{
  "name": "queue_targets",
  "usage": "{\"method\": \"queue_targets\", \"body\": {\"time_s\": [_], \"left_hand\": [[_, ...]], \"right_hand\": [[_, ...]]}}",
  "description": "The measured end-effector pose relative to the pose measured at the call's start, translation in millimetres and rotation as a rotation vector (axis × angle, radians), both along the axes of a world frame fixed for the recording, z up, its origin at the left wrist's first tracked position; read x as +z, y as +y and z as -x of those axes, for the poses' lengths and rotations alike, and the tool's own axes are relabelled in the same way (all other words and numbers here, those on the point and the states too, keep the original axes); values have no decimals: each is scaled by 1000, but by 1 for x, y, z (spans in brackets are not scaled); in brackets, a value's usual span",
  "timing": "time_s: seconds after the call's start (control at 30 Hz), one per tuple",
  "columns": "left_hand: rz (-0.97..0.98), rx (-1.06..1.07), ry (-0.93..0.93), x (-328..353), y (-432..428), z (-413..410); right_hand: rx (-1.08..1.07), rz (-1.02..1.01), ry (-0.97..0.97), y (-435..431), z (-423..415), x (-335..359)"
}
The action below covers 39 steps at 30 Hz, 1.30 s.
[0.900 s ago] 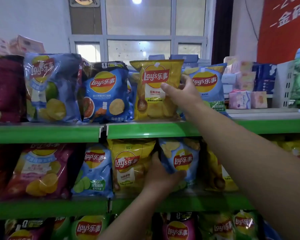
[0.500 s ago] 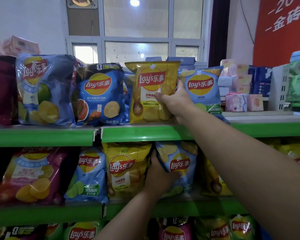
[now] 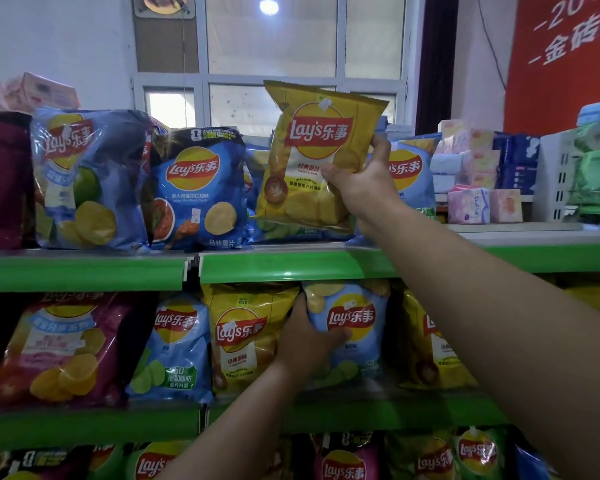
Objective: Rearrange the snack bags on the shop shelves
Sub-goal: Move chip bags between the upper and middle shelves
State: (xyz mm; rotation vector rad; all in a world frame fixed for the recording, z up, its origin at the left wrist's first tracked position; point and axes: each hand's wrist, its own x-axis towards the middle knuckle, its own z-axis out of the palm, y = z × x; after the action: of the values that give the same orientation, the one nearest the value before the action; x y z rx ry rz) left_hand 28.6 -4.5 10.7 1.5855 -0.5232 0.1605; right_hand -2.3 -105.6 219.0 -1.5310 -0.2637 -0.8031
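Note:
My right hand (image 3: 359, 183) grips a yellow Lay's bag (image 3: 312, 154) by its right edge, lifted and tilted above the top shelf (image 3: 291, 263). A light blue Lay's bag (image 3: 413, 174) stands behind my right hand on that shelf. One shelf down, my left hand (image 3: 307, 341) clasps the left edge of a light blue Lay's bag (image 3: 355, 323), which stands between two yellow Lay's bags (image 3: 246, 334) (image 3: 430, 348). The middle shelf's green lip (image 3: 326, 415) runs below them.
More chip bags fill the shelves: a large blue bag (image 3: 87, 174) and a dark blue bag (image 3: 198, 188) top left, a magenta bag (image 3: 59, 344) and a light blue bag (image 3: 174, 348) below. Tissue packs (image 3: 471, 174) and a white basket (image 3: 561, 174) sit at the right.
My right hand has lifted the yellow bag up off the top shelf and tilted it. My left hand stays on the light blue bag on the middle shelf.

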Motion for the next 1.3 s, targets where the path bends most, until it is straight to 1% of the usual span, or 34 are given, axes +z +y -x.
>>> {"method": "queue_targets", "body": {"time_s": [0.27, 0.33, 0.47, 0.57, 0.73, 0.9, 1.07, 1.2, 1.3], "left_hand": [[-44, 8, 17, -4, 7, 9], [-69, 21, 5, -6, 12, 16], [-49, -47, 92, -11, 26, 30], [-101, -64, 75, -16, 38, 41], [-154, -25, 65, -26, 65, 52], [-203, 19, -8, -29, 104, 58], [-260, 140, -121, -19, 131, 54], [-215, 90, -173, 0, 143, 61], [-189, 35, -153, 17, 145, 69]], "right_hand": [[57, -88, -45, -3, 25, -5], [109, -128, -68, -6, 34, -14], [134, -159, -81, -20, 50, -38], [153, -170, -61, -34, 64, -62], [107, -145, -44, -62, 84, -102], [46, -108, -2, -100, 102, -141], [-70, -103, 98, -120, 112, -178], [-87, -68, 225, -117, 114, -208], [-106, -22, 326, -104, 107, -228]]}}
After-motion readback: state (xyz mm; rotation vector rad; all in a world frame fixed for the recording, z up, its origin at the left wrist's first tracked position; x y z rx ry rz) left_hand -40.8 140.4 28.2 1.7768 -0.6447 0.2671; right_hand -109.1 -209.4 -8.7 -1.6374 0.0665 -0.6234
